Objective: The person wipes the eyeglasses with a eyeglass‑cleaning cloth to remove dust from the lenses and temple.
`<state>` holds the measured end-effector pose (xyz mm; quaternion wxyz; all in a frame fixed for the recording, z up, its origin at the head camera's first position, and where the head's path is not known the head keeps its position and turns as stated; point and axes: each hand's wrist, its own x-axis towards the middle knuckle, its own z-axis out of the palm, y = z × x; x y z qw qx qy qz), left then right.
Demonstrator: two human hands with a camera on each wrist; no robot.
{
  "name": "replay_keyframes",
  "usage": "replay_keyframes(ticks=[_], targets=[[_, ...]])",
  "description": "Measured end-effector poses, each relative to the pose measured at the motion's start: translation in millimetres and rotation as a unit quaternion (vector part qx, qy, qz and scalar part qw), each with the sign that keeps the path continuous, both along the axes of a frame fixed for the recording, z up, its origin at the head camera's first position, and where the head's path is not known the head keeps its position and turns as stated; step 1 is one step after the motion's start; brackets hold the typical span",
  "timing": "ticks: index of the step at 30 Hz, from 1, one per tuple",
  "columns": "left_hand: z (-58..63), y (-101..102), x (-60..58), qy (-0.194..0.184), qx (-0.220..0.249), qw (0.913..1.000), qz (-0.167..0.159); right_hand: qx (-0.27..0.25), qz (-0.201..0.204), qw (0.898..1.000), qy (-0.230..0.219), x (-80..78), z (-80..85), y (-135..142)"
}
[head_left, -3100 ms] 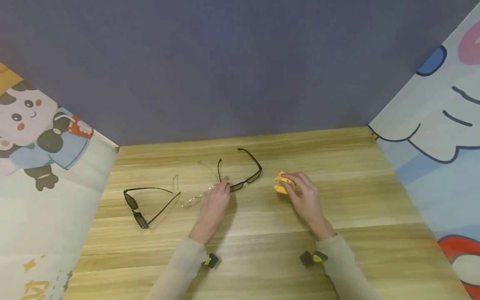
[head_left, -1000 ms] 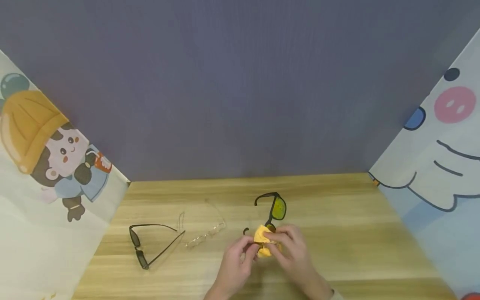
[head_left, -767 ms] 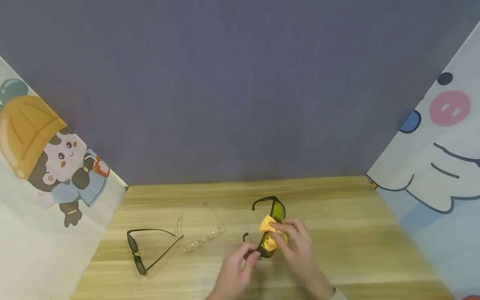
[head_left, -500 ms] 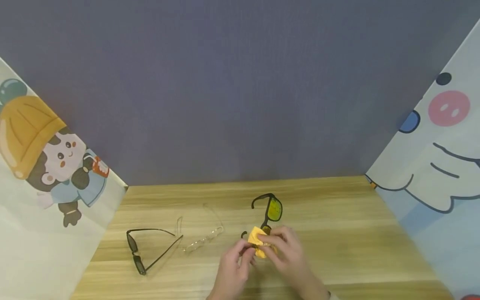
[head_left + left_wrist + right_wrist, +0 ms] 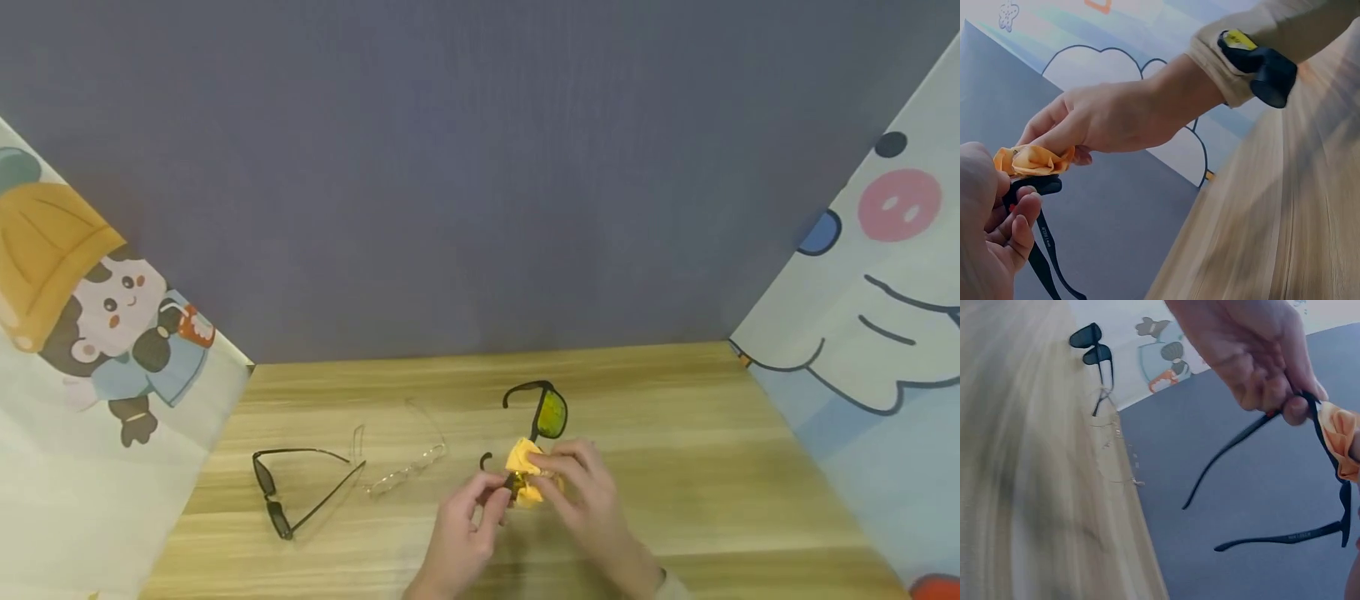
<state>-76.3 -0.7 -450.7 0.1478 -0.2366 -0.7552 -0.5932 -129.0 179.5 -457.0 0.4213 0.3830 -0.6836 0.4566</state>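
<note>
My left hand (image 5: 461, 527) pinches one end of a black-framed pair of sunglasses (image 5: 552, 414) with yellow-green mirrored lenses, held up off the table. A small orange cloth (image 5: 522, 457) is bunched over the nearer lens, and my right hand (image 5: 588, 498) pinches it there between thumb and fingers. Most of that lens lies hidden under cloth and fingertips. In the right wrist view both temple arms of the sunglasses (image 5: 1272, 539) stand unfolded, with the orange cloth (image 5: 1339, 434) against the frame's front. The left wrist view shows the orange cloth (image 5: 1038, 160) above the dark frame.
Another pair of black sunglasses (image 5: 277, 512) lies unfolded at the left of the wooden table (image 5: 712, 467). Beside it are thin wire-rimmed glasses (image 5: 405, 476). A dark grey panel (image 5: 480, 183) stands at the back, with cartoon-printed walls on both sides.
The left hand has picked up the sunglasses from the table, and the right hand has brought the cloth onto them. Over the last second the cloth shifts slightly back and forth along the nearer lens.
</note>
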Motion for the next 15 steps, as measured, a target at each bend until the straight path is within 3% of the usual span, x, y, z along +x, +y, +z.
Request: replay_keyframes(ticks=[5, 15], targets=[[1.9, 0.0, -0.6, 0.036, -0.008, 0.9993, 0.009, -0.014, -0.019, 0.999, -0.031, -3.9, 6.2, -1.1], [0.5, 0.6, 0.2, 0.003, 0.006, 0.9998, 0.019, 0.046, -0.028, 0.998, 0.017, 4.7, 4.9, -10.6]])
